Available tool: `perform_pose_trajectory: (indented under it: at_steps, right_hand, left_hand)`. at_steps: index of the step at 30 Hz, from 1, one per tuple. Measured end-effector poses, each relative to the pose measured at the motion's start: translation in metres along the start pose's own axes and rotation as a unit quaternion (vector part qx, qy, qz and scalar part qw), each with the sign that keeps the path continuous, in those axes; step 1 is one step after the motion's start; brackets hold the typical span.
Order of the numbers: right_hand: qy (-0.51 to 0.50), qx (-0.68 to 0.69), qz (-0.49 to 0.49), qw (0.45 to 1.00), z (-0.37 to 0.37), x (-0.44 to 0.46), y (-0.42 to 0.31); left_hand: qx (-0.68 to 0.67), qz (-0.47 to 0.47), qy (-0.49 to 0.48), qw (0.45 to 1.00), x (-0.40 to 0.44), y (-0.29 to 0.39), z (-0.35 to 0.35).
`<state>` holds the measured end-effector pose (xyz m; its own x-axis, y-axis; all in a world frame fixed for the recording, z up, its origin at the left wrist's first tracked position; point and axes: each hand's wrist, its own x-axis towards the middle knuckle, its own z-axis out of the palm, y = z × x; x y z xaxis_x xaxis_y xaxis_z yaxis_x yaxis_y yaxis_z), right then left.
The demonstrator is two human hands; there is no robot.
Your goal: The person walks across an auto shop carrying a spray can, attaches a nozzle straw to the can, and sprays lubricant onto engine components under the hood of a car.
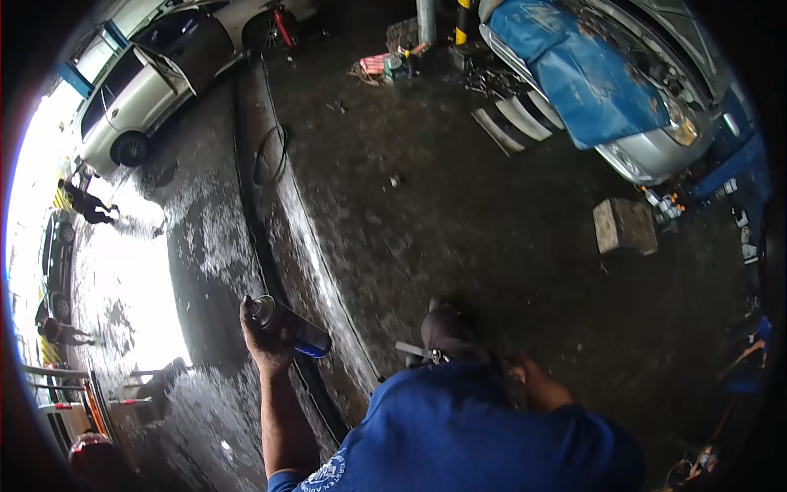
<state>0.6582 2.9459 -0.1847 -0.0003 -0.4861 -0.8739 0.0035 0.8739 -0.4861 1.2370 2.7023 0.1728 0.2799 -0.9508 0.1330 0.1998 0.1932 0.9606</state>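
My left hand (272, 348) is closed around an aerosol can (312, 339) with a silver rounded end and a blue band. It holds the can out to my left, tilted, above the wet floor. My right hand (520, 371) is close to my body at the right of my waist. Its fingers are dark and partly hidden, so whether it holds something does not show. A pale metal bar-like piece (410, 349) sticks out at my waist beside my dark-clothed leg (443, 328). My blue shirt (459, 426) fills the bottom of the view.
At upper right stands a silver car (639, 164) with its hood up and a blue cover (574, 74). A worn block (625, 226) and curved strips (516, 119) lie near it. A light-coloured car (147, 90) has a door open. Two people (86, 201) are at far left. A hose loop (270, 154) lies on the floor.
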Motion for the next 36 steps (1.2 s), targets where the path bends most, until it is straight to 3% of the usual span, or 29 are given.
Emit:
perform_pose_trajectory:
  at_steps: [1,3,4,6,8,10,11,12,13,14,16,18,19,20,21,23,24,26,27,28,29,30,31,32,35,36]
  right_hand:
    - [0.057,-0.179,0.098,0.977,0.019,-0.024,-0.069]
    - [0.156,-0.144,0.169,0.962,0.026,0.015,-0.105]
    - [0.156,-0.138,0.166,0.964,0.028,0.052,-0.141]
    - [0.136,-0.257,0.127,0.948,0.017,0.133,-0.233]
    - [0.113,-0.378,0.085,0.915,0.004,0.213,-0.349]
    - [0.060,-0.499,0.063,0.862,0.010,0.261,-0.436]
    - [0.241,-0.407,-0.112,0.874,0.045,0.232,-0.535]
    - [0.214,-0.340,-0.070,0.913,0.058,0.260,-0.618]
    - [0.208,-0.261,-0.141,0.932,0.077,0.278,-0.697]
    - [0.133,-0.202,-0.168,0.956,0.085,0.308,-0.770]
    - [0.145,-0.189,-0.333,0.912,0.121,0.351,-0.904]
    - [0.102,-0.165,-0.381,0.904,0.159,0.365,-1.009]
    - [0.066,-0.137,-0.424,0.893,0.173,0.377,-1.067]
    - [0.060,-0.134,-0.437,0.887,0.183,0.403,-1.101]
    - [0.079,-0.150,-0.436,0.884,0.191,0.437,-1.126]
    - [0.072,-0.188,-0.378,0.904,0.196,0.491,-1.154]
    - [0.159,-0.196,-0.365,0.896,0.200,0.520,-1.148]
    - [0.158,-0.275,-0.183,0.931,0.186,0.538,-1.147]
    - [0.140,-0.288,-0.093,0.943,0.179,0.521,-1.152]
    - [0.164,-0.332,-0.056,0.927,0.169,0.524,-1.141]
    - [0.188,-0.370,-0.021,0.910,0.157,0.531,-1.129]
    - [0.153,-0.322,0.008,0.934,0.141,0.537,-1.119]
    - [0.115,-0.274,0.032,0.954,0.128,0.544,-1.109]
    - [0.052,-0.119,-0.034,0.991,0.115,0.552,-1.085]
    - [0.106,-0.170,0.140,0.970,0.132,0.601,-1.137]
    - [0.111,-0.170,0.168,0.965,0.131,0.626,-1.161]
  left_hand:
    - [0.049,0.055,-0.031,0.997,0.041,-0.011,0.009]
    - [0.098,0.113,-0.068,0.986,0.121,-0.037,0.028]
    - [0.136,0.093,-0.027,0.986,0.158,-0.056,0.036]
    - [0.168,0.079,0.017,0.982,0.233,-0.097,0.052]
    - [0.003,0.047,0.092,0.995,0.314,-0.134,0.063]
    - [0.159,0.129,0.124,0.971,0.393,-0.160,0.064]
    - [0.137,0.005,0.189,0.972,0.418,-0.114,0.110]
    - [0.141,0.023,0.163,0.976,0.455,-0.119,0.102]
    - [0.108,0.010,0.168,0.980,0.486,-0.116,0.102]
    - [0.064,0.065,0.167,0.982,0.523,-0.124,0.102]
    - [-0.028,0.065,0.187,0.980,0.586,-0.120,0.125]
    - [-0.017,0.055,0.219,0.974,0.649,-0.145,0.126]
    - [0.019,0.036,0.242,0.970,0.680,-0.146,0.140]
    - [0.174,0.037,0.218,0.960,0.713,-0.166,0.132]
    - [0.086,0.047,0.232,0.968,0.750,-0.184,0.136]
    - [0.101,0.022,0.231,0.967,0.823,-0.209,0.144]
    - [0.106,0.022,0.246,0.963,0.867,-0.235,0.135]
    - [0.140,0.049,0.195,0.969,0.955,-0.226,0.157]
    - [0.146,0.020,0.212,0.966,0.998,-0.234,0.156]
    - [0.156,-0.010,0.221,0.963,1.041,-0.244,0.149]
    - [0.108,0.030,0.160,0.981,1.084,-0.262,0.133]
    - [0.056,0.070,0.098,0.991,1.135,-0.282,0.134]
    - [0.074,0.043,0.116,0.990,1.179,-0.264,0.165]
    - [0.095,0.016,0.139,0.986,1.218,-0.246,0.194]
    - [0.172,0.134,0.029,0.976,1.355,-0.326,0.174]
    - [0.149,0.106,0.058,0.981,1.385,-0.327,0.207]
